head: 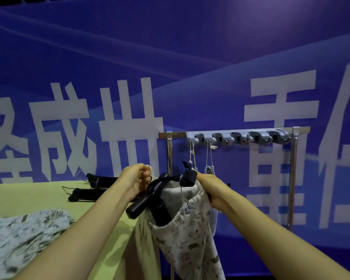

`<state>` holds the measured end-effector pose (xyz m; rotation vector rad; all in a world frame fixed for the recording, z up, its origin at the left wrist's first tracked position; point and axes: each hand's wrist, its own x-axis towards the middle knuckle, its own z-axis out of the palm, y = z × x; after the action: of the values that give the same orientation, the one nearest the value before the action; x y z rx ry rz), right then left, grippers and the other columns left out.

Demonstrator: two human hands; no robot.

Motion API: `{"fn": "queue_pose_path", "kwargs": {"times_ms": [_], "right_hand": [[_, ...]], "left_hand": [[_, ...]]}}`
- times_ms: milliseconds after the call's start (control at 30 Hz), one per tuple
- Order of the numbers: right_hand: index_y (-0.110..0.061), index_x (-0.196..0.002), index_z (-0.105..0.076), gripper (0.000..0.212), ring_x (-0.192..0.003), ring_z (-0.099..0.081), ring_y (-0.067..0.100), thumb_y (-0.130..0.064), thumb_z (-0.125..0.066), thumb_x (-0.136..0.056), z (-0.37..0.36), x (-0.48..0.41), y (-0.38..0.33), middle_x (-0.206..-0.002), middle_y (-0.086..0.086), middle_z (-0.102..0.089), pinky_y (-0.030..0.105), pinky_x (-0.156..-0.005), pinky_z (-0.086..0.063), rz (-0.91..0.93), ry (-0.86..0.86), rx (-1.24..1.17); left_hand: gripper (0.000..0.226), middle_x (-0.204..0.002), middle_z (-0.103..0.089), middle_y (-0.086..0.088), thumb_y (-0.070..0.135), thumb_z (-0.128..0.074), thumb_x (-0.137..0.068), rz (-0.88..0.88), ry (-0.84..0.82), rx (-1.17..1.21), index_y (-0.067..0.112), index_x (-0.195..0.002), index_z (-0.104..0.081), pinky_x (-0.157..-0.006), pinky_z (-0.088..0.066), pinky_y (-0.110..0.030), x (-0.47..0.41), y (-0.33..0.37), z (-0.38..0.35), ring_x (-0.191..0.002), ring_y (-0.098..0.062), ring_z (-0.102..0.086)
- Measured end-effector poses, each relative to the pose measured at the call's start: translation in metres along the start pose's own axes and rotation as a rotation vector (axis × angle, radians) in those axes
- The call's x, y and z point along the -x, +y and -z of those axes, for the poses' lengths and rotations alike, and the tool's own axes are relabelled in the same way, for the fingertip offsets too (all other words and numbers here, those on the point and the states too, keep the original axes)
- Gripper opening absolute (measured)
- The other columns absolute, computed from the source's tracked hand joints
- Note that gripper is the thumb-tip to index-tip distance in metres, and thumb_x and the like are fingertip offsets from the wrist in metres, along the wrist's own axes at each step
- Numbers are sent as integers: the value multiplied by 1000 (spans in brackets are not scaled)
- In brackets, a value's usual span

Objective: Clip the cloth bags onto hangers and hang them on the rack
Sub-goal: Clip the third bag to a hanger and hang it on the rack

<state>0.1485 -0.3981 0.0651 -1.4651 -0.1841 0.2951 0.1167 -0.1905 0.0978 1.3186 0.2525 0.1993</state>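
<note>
Black hanger (144, 201) lies across the printed bag (190, 235), which we hold up beside the desk (38, 195), before the rack (230, 130); our left hand (136, 179) clenches its top edge, our right hand (211, 190) grips its other corner.

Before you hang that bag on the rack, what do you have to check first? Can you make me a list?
1. Hands holding tight: the left hand grips the hanger and the right hand grips the cloth bag. Ok.
2. Right clip biting the bag's edge: cannot tell, it is too dark there.
3. Left clip biting the bag: cannot tell.
4. Free holder on the rack: ok, the ones toward its right end carry nothing.
5. Spare hangers on the table for the next bag: ok.
</note>
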Motion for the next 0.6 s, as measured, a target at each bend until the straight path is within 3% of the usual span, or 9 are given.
{"fn": "queue_pose_path", "kwargs": {"times_ms": [133,267,333,433,500,567,600], "right_hand": [[-8,-85,-72,44,-65,-70,26,-50,-60,-87,-1,-1,2,-67,11,-73,35,-65,-58,-55,-11,-83],[-5,-89,-68,56,-71,-66,29,-59,-69,-75,-12,2,3,-78,14,-70,34,-75,-55,18,-8,67],[-11,-84,-56,53,-58,-49,22,-61,-69,-72,-18,4,2,-67,9,-54,31,-63,-45,84,-31,190],[-12,-101,-55,31,-48,-42,7,-40,-62,-89,-24,5,-1,-63,0,-48,18,-47,-33,264,-16,254],[-13,-110,-59,22,-55,-48,3,-27,-60,-93,-22,4,-7,-70,-3,-53,15,-51,-38,393,20,324],[-12,-93,-65,12,-63,-50,4,-20,-56,-95,-14,5,-12,-71,-6,-55,15,-60,-41,463,56,393],[-14,-83,-63,17,-64,-49,5,-20,-54,-96,-9,5,-12,-70,-6,-54,15,-60,-41,466,66,401]], "left_hand": [[10,-72,-71,-7,2,-46,-84,-19,-159,67,6,-79,-53,-45,-36,-20,3,1,-6,-40,-10,-37],[16,-80,-74,-6,12,-45,-89,-90,-278,96,11,-74,-50,-51,-33,-21,12,3,-18,-40,-9,-38],[14,-91,-74,-8,15,-46,-91,-126,-335,101,12,-80,-54,-49,-34,-20,15,4,-29,-43,-9,-39],[6,-85,-75,-8,11,-50,-92,-196,-364,19,10,-93,-56,-45,-35,-19,16,2,-46,-44,-8,-39],[9,-77,-74,-6,4,-49,-92,-235,-331,-10,8,-98,-55,-42,-34,-17,14,-3,-55,-42,-7,-38],[12,-75,-71,-4,0,-47,-92,-275,-332,20,8,-98,-53,-41,-34,-17,12,-7,-64,-41,-6,-38],[12,-73,-71,-3,-1,-47,-92,-289,-349,21,8,-98,-53,-41,-34,-18,10,-9,-69,-41,-6,-39]]}}
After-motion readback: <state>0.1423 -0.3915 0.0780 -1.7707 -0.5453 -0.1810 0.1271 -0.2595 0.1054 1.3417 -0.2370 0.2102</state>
